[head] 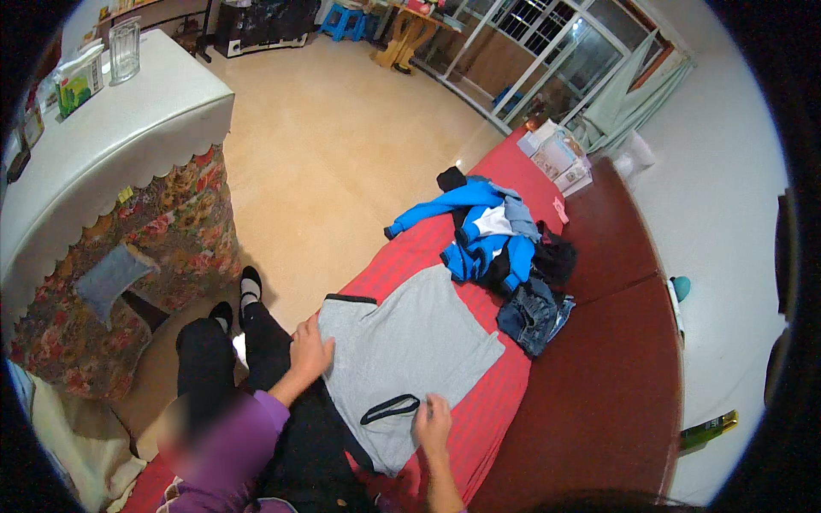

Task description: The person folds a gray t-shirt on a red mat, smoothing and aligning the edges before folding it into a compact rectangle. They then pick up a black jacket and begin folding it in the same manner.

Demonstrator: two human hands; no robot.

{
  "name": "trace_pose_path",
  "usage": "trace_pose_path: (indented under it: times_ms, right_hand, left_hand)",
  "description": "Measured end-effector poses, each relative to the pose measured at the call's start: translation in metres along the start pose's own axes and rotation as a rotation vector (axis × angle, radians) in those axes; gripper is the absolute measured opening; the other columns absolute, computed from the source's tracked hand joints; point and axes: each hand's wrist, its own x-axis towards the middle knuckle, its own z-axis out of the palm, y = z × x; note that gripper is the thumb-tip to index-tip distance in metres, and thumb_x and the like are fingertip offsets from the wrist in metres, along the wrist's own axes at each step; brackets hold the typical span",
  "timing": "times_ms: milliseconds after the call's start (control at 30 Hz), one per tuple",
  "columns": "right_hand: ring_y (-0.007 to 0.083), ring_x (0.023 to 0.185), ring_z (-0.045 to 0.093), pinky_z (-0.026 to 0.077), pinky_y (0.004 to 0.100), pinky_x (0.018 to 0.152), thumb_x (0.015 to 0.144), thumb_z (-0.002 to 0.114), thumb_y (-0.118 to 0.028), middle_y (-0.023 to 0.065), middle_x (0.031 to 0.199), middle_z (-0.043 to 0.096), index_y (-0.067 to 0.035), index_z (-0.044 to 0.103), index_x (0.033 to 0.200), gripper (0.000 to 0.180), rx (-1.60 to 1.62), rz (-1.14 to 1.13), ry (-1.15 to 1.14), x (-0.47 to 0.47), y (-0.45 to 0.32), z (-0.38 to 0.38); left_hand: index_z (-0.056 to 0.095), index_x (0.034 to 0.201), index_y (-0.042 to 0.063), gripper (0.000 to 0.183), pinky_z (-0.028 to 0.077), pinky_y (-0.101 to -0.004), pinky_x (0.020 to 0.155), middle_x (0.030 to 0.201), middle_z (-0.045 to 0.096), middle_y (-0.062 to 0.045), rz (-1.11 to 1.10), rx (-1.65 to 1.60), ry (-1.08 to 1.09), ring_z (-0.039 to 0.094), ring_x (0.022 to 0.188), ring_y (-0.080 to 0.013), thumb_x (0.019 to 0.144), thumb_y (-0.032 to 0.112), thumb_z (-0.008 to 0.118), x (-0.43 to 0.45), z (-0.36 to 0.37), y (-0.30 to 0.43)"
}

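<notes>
A light grey short-sleeved shirt (404, 340) with black trim lies spread out on the red cloth of a long seat. My left hand (311, 351) rests at its left edge, below one black-edged sleeve, thumb apart from the fingers. At the near side, my right hand (434, 424) touches the shirt beside the other sleeve's black-trimmed opening (390, 409). The right fingers are bent, and whether they pinch fabric cannot be made out. Beyond the shirt is a heap of clothes with a blue, white and black jacket (478, 211) and dark blue jeans (535, 317).
The red-covered seat (471, 442) runs away from me along a dark red-brown wooden backrest (603, 359). Boxes (558, 157) stand at its far end. To the left is a cloth-covered table (163, 77) bearing a glass vessel (124, 51). A green bottle (709, 431) lies behind the backrest.
</notes>
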Motion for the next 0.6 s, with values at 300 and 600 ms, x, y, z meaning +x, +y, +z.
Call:
trace_pose_path:
  times_ms: [300, 600]
  right_hand:
    - [0.0153, 0.057, 0.060, 0.044, 0.0273, 0.042, 0.082, 0.047, -0.009, 0.0122, 0.077, 0.059, 0.002, 0.055, 0.097, 0.020, 0.447, 0.402, -0.071, 0.246, 0.050, 0.056]
    - [0.0253, 0.067, 0.062, 0.049, 0.0353, 0.064, 0.068, 0.063, -0.018, 0.0193, 0.082, 0.062, 0.005, 0.055, 0.104, 0.043, 0.035, 0.464, -0.232, 0.324, 0.123, 0.131]
  left_hand:
    - [0.055, 0.089, -0.004, 0.037, 0.046, -0.0342, 0.071, 0.086, 0.061, -0.018, -0.331, -0.414, -0.189, 0.059, 0.081, -0.0253, 0.064, 0.020, 0.067, 0.054, 0.018, -0.022]
    - [0.050, 0.105, -0.001, 0.041, 0.043, -0.0324, 0.081, 0.098, 0.058, -0.010, -0.506, -1.639, -0.248, 0.055, 0.090, -0.0217, 0.065, -0.007, 0.048, 0.046, -0.001, -0.012]
